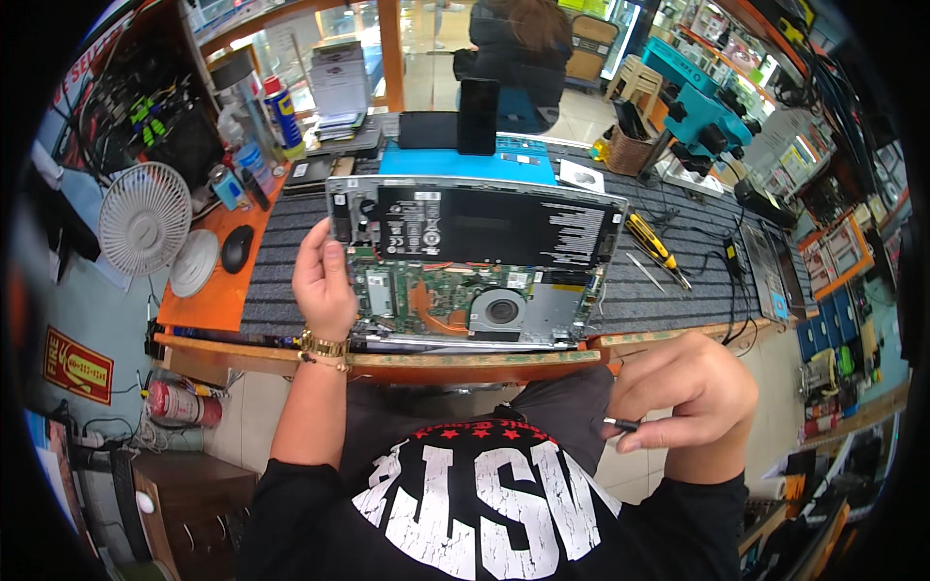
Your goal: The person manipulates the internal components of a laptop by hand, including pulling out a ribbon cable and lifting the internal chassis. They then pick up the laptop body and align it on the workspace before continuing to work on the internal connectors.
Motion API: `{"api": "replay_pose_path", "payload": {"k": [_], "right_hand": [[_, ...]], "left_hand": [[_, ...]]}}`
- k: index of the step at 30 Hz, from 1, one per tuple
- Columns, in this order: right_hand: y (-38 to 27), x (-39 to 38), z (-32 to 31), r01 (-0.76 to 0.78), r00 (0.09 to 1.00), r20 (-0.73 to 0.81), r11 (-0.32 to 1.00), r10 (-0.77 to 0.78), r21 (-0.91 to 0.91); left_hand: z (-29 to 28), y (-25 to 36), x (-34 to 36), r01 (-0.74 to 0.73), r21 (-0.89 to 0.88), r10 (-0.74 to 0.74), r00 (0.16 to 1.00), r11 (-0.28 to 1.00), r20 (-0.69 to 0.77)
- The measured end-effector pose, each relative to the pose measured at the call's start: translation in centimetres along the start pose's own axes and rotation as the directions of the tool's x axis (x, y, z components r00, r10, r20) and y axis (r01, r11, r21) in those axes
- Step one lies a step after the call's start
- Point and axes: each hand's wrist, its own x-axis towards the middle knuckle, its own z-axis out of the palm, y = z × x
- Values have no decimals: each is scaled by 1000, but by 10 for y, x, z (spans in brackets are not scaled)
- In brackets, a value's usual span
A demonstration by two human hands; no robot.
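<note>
My left hand (325, 276) grips the left edge of an opened laptop base (383, 286), thumb on the inner side. The base stands tilted up at the desk's front edge, its insides facing me. A wide black battery (499, 223) spans its upper part. Below it are a green circuit board, a copper-coloured heat pipe (426, 305) and a round cooling fan (502, 310). Right of the laptop and nearer to me, my right hand (693, 392) is closed, pinching a slim black plug-like piece (625, 424) with a bright metal tip. That hand is apart from the laptop.
A dark striped mat (281, 281) covers the desk. On its right lie a yellow screwdriver (651, 240), tweezers (646, 272) and loose black cables. Behind the laptop, a black phone (478, 116) stands upright by a blue pad. A white fan (145, 218) and mouse (236, 249) are left.
</note>
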Motion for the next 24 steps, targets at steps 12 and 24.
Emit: {"api": "replay_pose_path", "payload": {"k": [12,24], "right_hand": [[39,229,-18,149,939,-224,895,-261,-419],[23,231,-8,-174,943,-326,937,69,-303]], "left_hand": [[6,17,6,-60,25,57,993,998,101],[28,107,27,-224,341,240,971,913,-6]]}}
